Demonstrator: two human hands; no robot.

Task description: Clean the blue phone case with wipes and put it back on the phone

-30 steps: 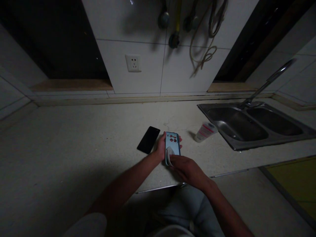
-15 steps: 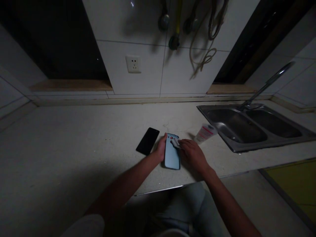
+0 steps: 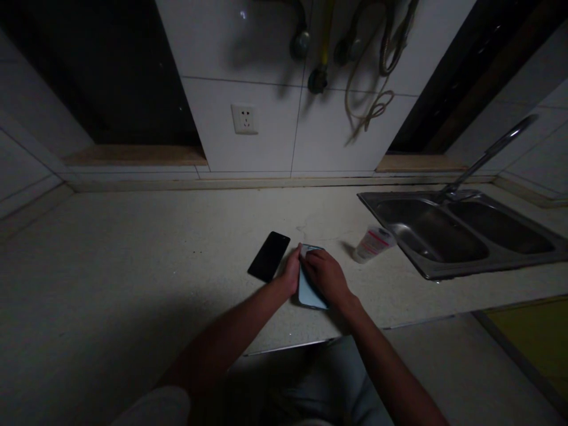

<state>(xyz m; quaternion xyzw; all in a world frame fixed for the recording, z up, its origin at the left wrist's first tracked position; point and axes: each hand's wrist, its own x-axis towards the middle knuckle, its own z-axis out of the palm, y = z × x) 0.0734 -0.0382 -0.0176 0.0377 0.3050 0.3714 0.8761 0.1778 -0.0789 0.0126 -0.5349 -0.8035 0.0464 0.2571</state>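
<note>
My left hand (image 3: 291,270) is closed on the left edge of a light blue phone case (image 3: 309,293), its inner side facing up. My right hand (image 3: 327,274) lies over the upper part of the case, fingers bent and pressed down inside it. A white wipe or tissue (image 3: 305,251) shows only a little beneath those fingers; most of it is hidden. Just left of my left hand, a black phone (image 3: 269,256) lies flat on the counter. To the right stands a clear plastic cup (image 3: 373,244) with red print.
The pale countertop (image 3: 146,242) runs along a tiled wall with a socket (image 3: 244,119). A steel double sink (image 3: 432,236) with a tap (image 3: 488,154) is set in at the right. Pipes and a looped cord (image 3: 377,106) hang above. The counter's front edge (image 3: 288,347) is close to my body.
My right hand has moved left across the case, from its right side to its upper left part, and now covers most of the wipe. My left hand keeps its hold.
</note>
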